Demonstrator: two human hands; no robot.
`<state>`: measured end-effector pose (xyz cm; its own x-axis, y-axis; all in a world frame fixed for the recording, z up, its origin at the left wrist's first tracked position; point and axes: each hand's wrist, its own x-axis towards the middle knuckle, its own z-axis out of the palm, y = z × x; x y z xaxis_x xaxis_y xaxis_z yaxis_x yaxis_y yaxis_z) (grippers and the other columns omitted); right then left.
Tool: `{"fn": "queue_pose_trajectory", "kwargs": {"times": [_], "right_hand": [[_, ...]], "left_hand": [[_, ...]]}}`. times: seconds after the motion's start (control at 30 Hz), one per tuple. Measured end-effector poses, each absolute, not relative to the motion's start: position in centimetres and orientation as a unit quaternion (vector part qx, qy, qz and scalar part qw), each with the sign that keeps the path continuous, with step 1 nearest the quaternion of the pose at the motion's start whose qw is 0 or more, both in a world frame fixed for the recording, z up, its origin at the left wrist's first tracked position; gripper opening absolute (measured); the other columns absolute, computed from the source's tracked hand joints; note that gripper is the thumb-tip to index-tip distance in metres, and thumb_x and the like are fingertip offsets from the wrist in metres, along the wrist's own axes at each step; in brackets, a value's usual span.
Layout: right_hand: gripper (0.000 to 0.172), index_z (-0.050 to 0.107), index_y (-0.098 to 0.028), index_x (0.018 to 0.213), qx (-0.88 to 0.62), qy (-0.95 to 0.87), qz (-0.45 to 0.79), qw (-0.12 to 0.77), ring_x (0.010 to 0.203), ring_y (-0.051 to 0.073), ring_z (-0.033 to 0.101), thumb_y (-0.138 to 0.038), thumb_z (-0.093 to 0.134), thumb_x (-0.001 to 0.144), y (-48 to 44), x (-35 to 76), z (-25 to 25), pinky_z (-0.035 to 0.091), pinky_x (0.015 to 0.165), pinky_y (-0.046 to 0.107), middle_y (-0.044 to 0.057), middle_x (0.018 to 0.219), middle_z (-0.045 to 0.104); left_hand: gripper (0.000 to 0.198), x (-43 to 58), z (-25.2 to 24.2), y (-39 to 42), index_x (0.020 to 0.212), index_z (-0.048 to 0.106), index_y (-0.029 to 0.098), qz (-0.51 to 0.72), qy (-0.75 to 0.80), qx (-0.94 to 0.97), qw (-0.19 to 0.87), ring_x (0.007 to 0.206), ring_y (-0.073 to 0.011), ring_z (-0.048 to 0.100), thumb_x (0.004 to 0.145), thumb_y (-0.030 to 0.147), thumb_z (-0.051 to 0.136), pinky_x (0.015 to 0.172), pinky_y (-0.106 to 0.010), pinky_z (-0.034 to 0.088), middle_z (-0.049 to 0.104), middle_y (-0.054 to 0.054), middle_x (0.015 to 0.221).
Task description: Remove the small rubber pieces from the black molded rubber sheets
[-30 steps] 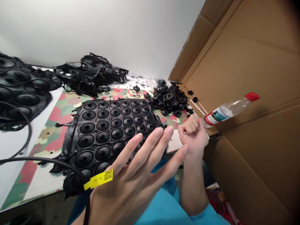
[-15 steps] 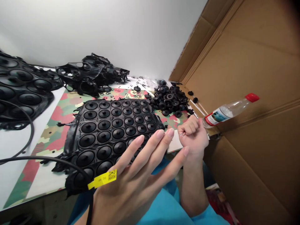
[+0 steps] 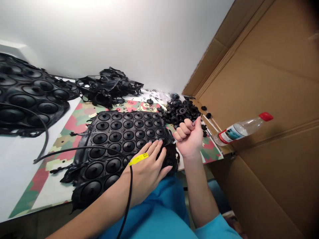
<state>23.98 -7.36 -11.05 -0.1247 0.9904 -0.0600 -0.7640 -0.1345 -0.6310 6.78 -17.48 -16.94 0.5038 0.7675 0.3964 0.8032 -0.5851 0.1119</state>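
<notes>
A black rubber sheet (image 3: 128, 135) with rows of round moulded discs lies on the camouflage-patterned mat. My left hand (image 3: 147, 166) rests on the sheet's lower right part, palm down, fingers stretched out; a black cable with a yellow tag (image 3: 139, 159) runs by its wrist. My right hand (image 3: 188, 136) is closed in a fist at the sheet's right edge, round a thin light-coloured tool (image 3: 174, 141) whose tip shows by the rubber; most of the tool is hidden. Behind the fist lies a heap of loose black rubber discs (image 3: 180, 109).
At the left lies another disc sheet (image 3: 32, 96). Torn rubber scraps (image 3: 107, 87) sit at the back, near small scattered rings. A plastic bottle (image 3: 233, 133) with a red cap leans by the cardboard wall (image 3: 269, 83) on the right.
My left hand has moved away from the camera and down onto the sheet. My right hand has moved left to the sheet's edge, and the thin tool's tip now shows there.
</notes>
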Motion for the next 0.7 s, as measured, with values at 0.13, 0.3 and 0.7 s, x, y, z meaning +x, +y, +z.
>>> {"fn": "queue_pose_trajectory", "kwargs": {"times": [0.13,0.3,0.7], "right_hand": [[0.07,0.015,-0.026,0.066,-0.276,-0.268,0.7,0.602,0.048,0.01,0.001,-0.074,0.029,0.114,-5.9,23.0,-11.4,0.013,0.04,0.023,-0.011,0.055,0.01],[0.075,0.016,-0.026,0.064,-0.286,-0.328,0.691,0.578,0.047,0.009,0.003,-0.081,0.038,0.109,-5.2,21.8,-11.8,0.015,0.04,0.022,-0.011,0.054,0.013],[0.079,0.014,-0.026,0.062,-0.288,-0.394,0.692,0.532,0.045,0.009,0.005,-0.089,0.036,0.105,-4.8,21.6,-13.1,0.018,0.041,0.024,-0.011,0.052,0.011]], "left_hand": [[0.058,7.2,-16.5,-17.1,0.163,0.054,0.008,-0.234,-0.476,-0.847,0.023,0.152,-0.0308,0.058,0.118,0.042,0.044,0.131,-0.051,0.039,0.061,-0.019,0.163],[0.056,7.6,-17.2,-16.8,0.156,0.062,0.007,-0.249,-0.485,-0.838,0.028,0.157,-0.0305,0.053,0.118,0.042,0.042,0.134,-0.049,0.033,0.055,-0.02,0.169],[0.062,8.5,-18.1,-17.3,0.16,0.057,0.0,-0.241,-0.504,-0.829,0.025,0.159,-0.0328,0.051,0.118,0.042,0.039,0.133,-0.05,0.033,0.056,-0.022,0.166]]}}
